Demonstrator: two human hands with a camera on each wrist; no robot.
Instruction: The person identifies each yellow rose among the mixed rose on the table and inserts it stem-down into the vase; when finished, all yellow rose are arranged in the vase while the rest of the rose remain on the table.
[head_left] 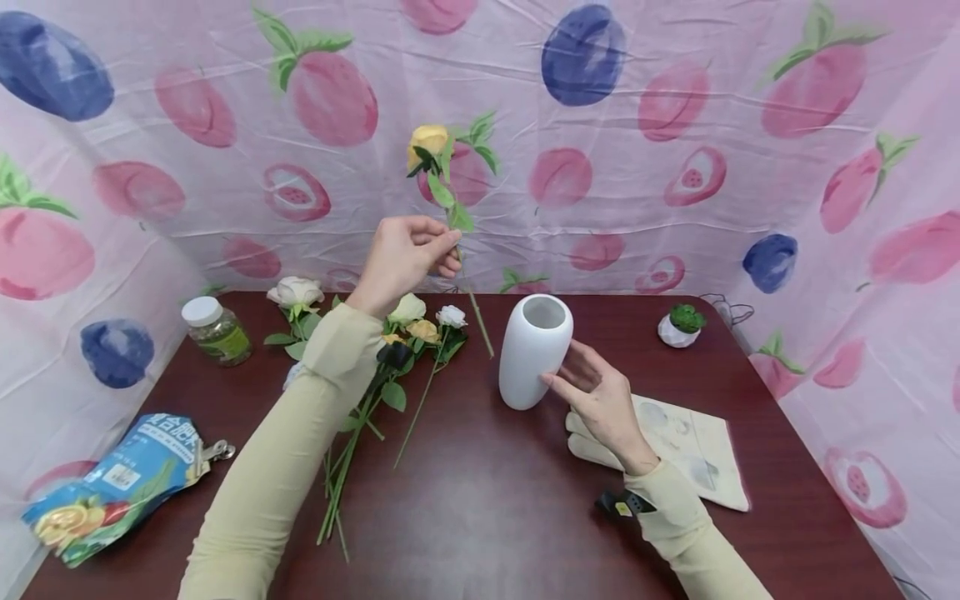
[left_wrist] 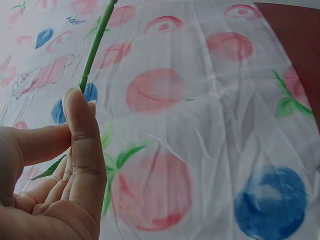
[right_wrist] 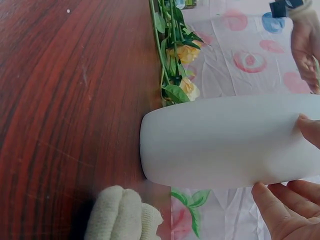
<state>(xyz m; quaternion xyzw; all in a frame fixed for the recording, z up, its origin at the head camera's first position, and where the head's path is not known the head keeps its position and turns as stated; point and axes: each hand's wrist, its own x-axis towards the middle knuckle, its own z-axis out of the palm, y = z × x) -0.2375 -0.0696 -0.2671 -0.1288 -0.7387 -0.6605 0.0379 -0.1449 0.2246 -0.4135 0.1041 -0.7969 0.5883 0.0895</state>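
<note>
High above the table, my left hand [head_left: 408, 254] pinches the stem of a yellow rose [head_left: 429, 148] between thumb and fingers. The bloom points up and the bare stem end hangs down, to the left of a white vase [head_left: 525, 358]. In the left wrist view the green stem [left_wrist: 97, 45] sticks out past the thumb and index finger. My right hand [head_left: 603, 404] holds the vase from its right side, thumb in front and fingers behind. The right wrist view shows the vase's base at the tabletop. The inside of the vase is mostly hidden.
Several cut roses [head_left: 423, 332] lie on the dark red table [head_left: 480, 508] at left. Left of them are a lidded jar [head_left: 217, 333] and a clipped blue pouch [head_left: 127, 483]. Right are white gloves [head_left: 592, 446], a printed cloth [head_left: 690, 450] and a small potted plant [head_left: 681, 327].
</note>
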